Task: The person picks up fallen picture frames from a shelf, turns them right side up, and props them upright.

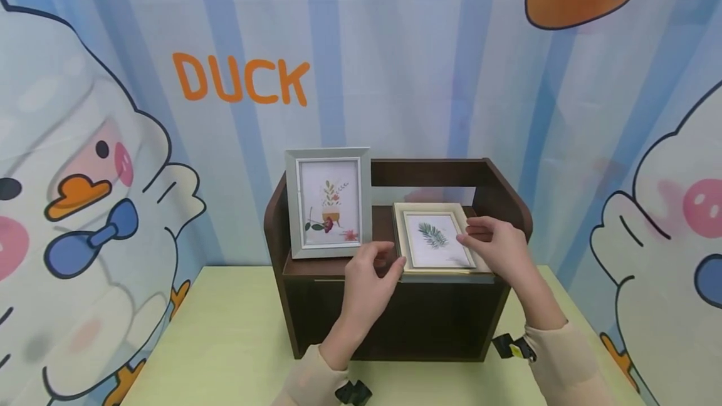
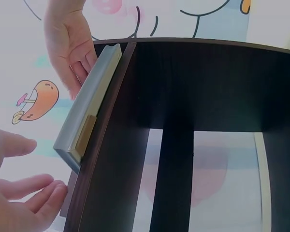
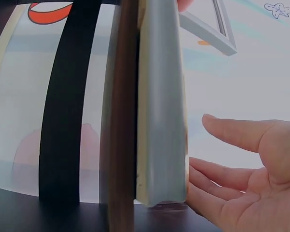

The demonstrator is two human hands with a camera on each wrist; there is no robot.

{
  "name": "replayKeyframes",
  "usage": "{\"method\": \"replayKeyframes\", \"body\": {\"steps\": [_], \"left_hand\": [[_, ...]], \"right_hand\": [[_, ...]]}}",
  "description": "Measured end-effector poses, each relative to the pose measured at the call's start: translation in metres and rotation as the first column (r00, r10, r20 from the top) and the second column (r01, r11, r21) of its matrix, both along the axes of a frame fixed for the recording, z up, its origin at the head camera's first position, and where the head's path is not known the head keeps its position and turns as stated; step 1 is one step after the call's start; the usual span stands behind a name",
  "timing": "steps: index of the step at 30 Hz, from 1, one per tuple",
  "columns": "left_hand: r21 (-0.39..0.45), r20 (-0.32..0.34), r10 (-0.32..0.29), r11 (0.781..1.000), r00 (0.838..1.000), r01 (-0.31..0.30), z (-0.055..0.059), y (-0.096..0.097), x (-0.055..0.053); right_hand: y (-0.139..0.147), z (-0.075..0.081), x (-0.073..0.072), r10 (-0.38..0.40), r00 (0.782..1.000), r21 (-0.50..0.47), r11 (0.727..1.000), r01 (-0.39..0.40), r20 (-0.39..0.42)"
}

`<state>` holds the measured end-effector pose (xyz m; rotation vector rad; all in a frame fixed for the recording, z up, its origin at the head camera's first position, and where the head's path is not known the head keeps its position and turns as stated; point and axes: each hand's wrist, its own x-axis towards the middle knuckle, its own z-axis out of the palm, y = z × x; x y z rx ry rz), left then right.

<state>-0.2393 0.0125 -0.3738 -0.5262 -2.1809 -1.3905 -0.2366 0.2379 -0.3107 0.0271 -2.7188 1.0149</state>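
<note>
A cream-edged picture frame with a green leaf print lies flat on the upper board of a dark brown wooden shelf. My right hand is at its right side, fingertips right at the edge, thumb spread away from the fingers. By the frame's lower left corner is my left hand, its fingers loosely bent with nothing between them. The left wrist view shows those fingers apart from the frame. Left of it on the same board stands a grey picture frame with a potted flower print, upright.
The shelf stands on a pale green table. Its raised sides and back rail enclose the upper board. Behind hangs a blue striped curtain with cartoon ducks and the word DUCK.
</note>
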Motion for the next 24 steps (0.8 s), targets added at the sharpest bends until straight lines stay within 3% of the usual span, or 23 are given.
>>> {"method": "replayKeyframes", "body": {"steps": [10, 18, 24], "left_hand": [[-0.042, 0.111, -0.023, 0.999, 0.994, 0.027, 0.001, 0.007, -0.002], [-0.041, 0.164, -0.031, 0.998, 0.986, 0.039, 0.003, 0.009, -0.008], [-0.025, 0.197, -0.054, 0.998, 0.979, 0.06, 0.005, 0.008, -0.01]], "right_hand": [[0.004, -0.012, 0.007, -0.043, 0.999, 0.046, 0.998, 0.042, 0.015], [0.0, -0.017, 0.008, -0.059, 0.998, 0.17, 0.984, 0.056, 0.013], [-0.001, -0.017, 0.008, -0.051, 0.998, 0.156, 0.987, 0.047, 0.026]]}}
